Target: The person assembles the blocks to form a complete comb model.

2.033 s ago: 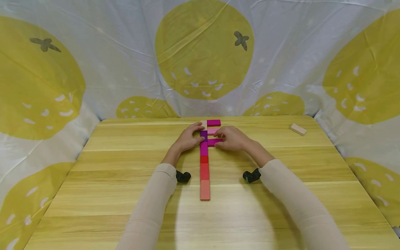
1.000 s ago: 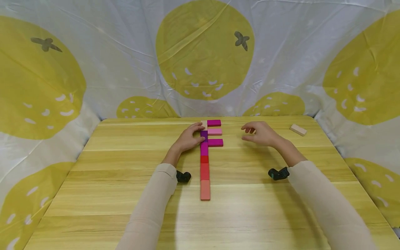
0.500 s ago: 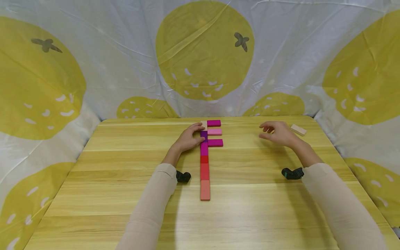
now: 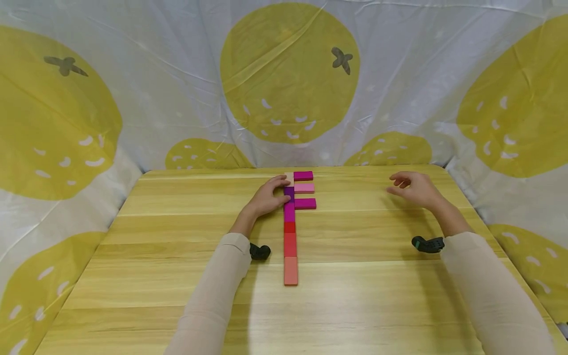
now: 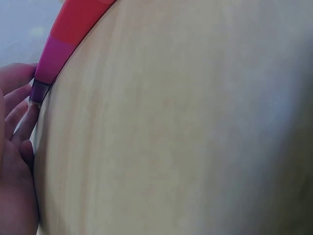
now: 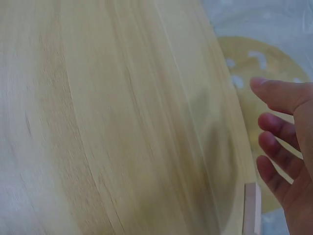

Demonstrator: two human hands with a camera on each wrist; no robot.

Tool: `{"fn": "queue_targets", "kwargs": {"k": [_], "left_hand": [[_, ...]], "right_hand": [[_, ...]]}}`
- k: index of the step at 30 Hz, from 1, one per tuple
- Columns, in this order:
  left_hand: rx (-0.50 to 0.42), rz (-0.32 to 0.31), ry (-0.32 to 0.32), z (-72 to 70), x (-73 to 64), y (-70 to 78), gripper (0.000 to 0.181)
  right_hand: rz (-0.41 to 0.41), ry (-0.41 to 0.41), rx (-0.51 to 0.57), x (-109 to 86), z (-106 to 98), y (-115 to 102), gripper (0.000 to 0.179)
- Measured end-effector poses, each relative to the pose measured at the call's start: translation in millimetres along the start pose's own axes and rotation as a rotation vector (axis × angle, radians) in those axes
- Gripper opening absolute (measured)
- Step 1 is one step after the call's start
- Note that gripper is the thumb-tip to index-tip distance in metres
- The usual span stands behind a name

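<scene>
In the head view, my left hand (image 4: 266, 196) rests at the far end of a straight row of flat wooden blocks. Its thumb touches the purple block (image 4: 289, 192) and its fingertips reach the plain wood block (image 4: 290, 177) beyond. Magenta (image 4: 289, 212), red (image 4: 290, 244) and coral (image 4: 291, 271) blocks continue the row. Two magenta blocks (image 4: 303, 175) and a pink block (image 4: 304, 188) stick out to the right like teeth. My right hand (image 4: 417, 188) hovers at the far right, fingers loosely bent and holding nothing. Beneath it, a loose plain block (image 6: 252, 208) shows in the right wrist view; the head view hides it.
A wooden table (image 4: 146, 276) carries everything. Patterned cloth (image 4: 191, 74) hangs behind its far edge and along both sides. Black wrist cameras (image 4: 259, 252) sit by each cuff.
My right hand has let go of the near magenta tooth block and moved right to above the loose plain block, now hidden in the head view. The left hand stays in place.
</scene>
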State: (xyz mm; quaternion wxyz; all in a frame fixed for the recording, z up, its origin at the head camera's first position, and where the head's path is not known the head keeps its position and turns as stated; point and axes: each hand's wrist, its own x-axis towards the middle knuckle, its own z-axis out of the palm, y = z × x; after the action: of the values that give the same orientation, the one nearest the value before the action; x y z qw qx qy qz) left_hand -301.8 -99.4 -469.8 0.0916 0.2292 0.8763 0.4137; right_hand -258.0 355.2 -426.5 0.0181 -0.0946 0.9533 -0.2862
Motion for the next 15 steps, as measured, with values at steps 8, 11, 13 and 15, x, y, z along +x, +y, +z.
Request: {"fn": "queue_targets", "kwargs": {"k": [8,11,13,15], "left_hand": [[0.004,-0.004,0.002,1.0,0.9,-1.3,0.052],[0.007,-0.005,0.003,1.4,1.5,-2.1,0.052],[0.006,-0.003,0.006,1.4,1.0,-1.8,0.051],[0.003,-0.001,0.007,1.3,0.4,-1.2,0.051]], "right_hand": [[0.060,0.023,0.003,-5.9,-9,18,0.052],[0.069,0.039,0.004,-8.3,-13,24,0.052],[0.072,0.046,0.006,-10.0,-15,28,0.051],[0.079,0.053,0.004,-11.9,-16,32,0.051]]}}
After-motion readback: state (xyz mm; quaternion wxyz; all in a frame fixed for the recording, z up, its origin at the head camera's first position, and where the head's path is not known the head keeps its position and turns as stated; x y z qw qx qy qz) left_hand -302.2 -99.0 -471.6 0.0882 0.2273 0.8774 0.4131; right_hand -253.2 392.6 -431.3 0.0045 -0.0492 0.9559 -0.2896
